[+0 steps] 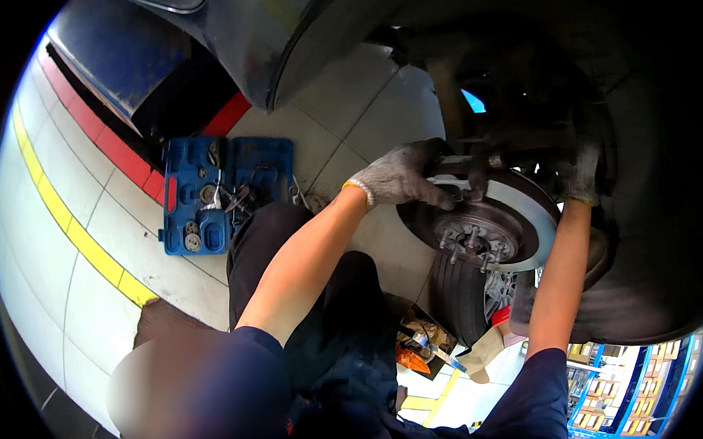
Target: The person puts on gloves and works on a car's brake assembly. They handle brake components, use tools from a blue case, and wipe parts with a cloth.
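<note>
My left hand (407, 176), in a dirty knit glove, grips a metal brake caliper part (463, 179) at the top of a brake disc (525, 231). The disc sits on a hub with protruding studs (472, 240) inside a dark wheel well. My right hand (583, 170), also gloved, reaches up beside the disc's right side among dark suspension parts; its fingers are mostly hidden in shadow.
An open blue tool case (176, 243) lies left on the tiled floor by red and yellow stripes. A loose wheel (461, 301) and a box (411, 327) are below the disc. Car bodywork (249, 36) overhangs above; shelves (649, 379) stand lower right.
</note>
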A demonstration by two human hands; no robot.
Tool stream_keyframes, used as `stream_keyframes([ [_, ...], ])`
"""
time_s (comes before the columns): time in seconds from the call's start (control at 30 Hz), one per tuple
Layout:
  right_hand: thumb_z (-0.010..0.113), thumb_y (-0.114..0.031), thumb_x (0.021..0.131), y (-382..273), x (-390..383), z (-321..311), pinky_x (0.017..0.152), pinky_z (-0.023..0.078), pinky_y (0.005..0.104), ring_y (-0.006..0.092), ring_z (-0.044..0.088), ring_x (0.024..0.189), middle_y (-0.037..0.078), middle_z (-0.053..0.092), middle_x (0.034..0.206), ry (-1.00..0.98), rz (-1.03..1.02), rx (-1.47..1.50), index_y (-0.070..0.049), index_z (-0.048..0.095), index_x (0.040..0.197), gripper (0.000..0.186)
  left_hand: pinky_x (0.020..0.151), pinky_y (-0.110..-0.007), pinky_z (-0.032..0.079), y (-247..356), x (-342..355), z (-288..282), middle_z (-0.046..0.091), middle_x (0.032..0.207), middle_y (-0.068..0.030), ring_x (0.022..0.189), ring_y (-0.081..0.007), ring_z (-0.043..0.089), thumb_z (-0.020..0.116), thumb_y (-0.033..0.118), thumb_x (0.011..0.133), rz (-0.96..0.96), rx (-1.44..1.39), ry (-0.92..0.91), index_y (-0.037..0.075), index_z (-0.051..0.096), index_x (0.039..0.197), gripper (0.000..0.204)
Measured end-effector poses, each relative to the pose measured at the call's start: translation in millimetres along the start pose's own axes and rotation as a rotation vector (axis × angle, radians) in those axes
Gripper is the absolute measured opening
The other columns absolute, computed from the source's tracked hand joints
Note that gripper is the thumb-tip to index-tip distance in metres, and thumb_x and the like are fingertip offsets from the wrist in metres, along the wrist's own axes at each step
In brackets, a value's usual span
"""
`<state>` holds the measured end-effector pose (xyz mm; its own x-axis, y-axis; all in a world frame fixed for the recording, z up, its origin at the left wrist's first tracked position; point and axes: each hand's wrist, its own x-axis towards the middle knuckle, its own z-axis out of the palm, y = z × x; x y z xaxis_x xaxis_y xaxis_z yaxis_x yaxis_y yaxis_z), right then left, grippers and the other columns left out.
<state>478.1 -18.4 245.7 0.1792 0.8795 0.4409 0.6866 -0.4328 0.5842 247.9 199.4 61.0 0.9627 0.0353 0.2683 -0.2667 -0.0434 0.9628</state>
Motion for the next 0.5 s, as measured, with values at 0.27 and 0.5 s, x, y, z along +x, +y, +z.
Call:
stream_keyframes([
  [0.27,0.064,-0.021,0.082,-30.2,59.7,-35.7,0.100,0.044,0.0414,0.0361,0.055,0.116,0.022,0.058,0.125,-0.206,0.022,0.218,-0.003,0.052,0.130,0.053,0.094,-0.036,0.047,5.8,-6.6,2.7,0.063,0.114,-0.0167,0.108,-0.0279,0.059,0.086,0.034,0.058,-0.101,-0.077,0.046,-0.002,0.053,0.125,0.083],
  [0.5,0.065,-0.021,0.083,-68.4,70.2,-43.9,0.094,0.048,0.0413,0.0363,0.059,0.109,0.021,0.061,0.119,0.106,0.228,0.250,-0.002,0.057,0.123,0.045,0.099,-0.033,0.041,-10.6,-4.5,4.4,0.058,0.121,-0.0144,0.115,-0.0254,0.053,0.086,0.031,0.060,-0.047,-0.081,0.007,0.000,0.050,0.130,0.085],
])
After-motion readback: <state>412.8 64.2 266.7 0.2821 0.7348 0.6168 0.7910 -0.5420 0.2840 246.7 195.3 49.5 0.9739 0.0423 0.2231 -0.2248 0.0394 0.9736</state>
